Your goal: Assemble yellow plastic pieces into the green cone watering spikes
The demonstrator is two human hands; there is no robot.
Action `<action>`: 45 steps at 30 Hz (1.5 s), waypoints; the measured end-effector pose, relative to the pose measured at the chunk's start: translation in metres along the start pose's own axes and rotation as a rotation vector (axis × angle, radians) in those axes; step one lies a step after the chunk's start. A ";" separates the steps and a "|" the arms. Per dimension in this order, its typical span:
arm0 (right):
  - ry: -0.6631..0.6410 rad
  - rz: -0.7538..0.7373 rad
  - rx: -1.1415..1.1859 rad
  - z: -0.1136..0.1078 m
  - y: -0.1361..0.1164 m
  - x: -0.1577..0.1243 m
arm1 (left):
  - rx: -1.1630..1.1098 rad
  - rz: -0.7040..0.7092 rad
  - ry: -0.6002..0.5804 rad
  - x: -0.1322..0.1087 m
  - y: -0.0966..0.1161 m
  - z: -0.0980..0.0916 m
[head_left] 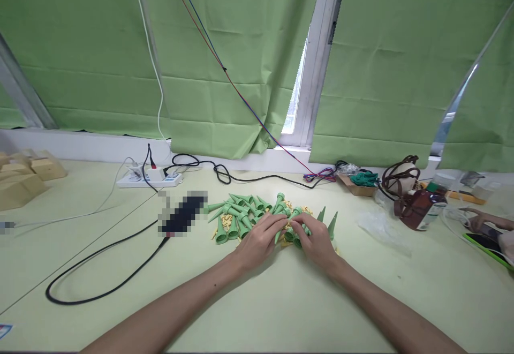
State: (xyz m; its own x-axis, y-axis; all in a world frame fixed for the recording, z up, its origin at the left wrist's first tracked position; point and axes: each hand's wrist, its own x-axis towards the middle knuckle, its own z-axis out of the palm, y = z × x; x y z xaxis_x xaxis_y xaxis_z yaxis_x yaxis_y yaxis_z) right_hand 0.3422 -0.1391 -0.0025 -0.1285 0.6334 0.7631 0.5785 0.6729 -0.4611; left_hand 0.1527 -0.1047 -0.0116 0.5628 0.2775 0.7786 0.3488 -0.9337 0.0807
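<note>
Green plastic cone-shaped spikes (241, 216) lie in a loose pile at the middle of the table, with small yellow pieces (228, 223) scattered among them. My left hand (263, 236) is closed around one green cone-shaped spike (278, 235), whose tip points down toward me. Close beside it, the fingers of my right hand (315, 239) are pinched together at the pile's near side; whatever they hold is too small and hidden to make out. Just right of my right hand, two green spikes (332, 225) stand point up.
A blurred dark device (182, 216) with a black cable lies left of the pile. Behind it sits a white power strip (150, 180). Cardboard boxes (24, 180) are at far left. Clear plastic bag (381, 231), brown bottle (423, 209) and another person's hand (482, 220) are at right.
</note>
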 end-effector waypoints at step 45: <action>-0.174 0.102 -0.053 0.003 0.005 -0.001 | -0.263 -0.128 -0.081 0.001 0.012 -0.001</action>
State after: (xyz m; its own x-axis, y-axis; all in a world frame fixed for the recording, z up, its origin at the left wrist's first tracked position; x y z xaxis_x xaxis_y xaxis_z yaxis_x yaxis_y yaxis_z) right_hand 0.3429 -0.1356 -0.0071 -0.2016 0.7571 0.6214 0.6368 0.5834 -0.5041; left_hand 0.1568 -0.1162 -0.0093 0.5881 0.4044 0.7004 0.2205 -0.9134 0.3422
